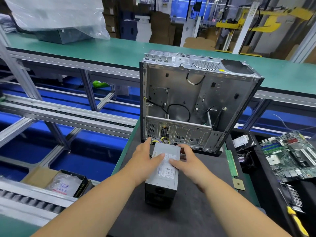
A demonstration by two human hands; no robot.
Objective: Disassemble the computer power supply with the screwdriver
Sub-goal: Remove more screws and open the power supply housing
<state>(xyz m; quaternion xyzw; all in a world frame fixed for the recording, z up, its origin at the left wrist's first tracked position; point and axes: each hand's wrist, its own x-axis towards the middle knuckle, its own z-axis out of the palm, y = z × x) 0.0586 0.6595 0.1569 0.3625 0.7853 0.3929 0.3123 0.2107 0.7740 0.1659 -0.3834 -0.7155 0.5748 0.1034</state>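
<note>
Gripping power supply [166, 168] between 2 hands: left hand [147, 159], right hand [186, 163], thumbs on top label.

Matt grey sheet-metal power supply [166, 165] with white paper label [168, 166], bare dull steel computer case [196, 103], dark matt mat [193, 211], glossy green motherboard [289, 159]
</note>
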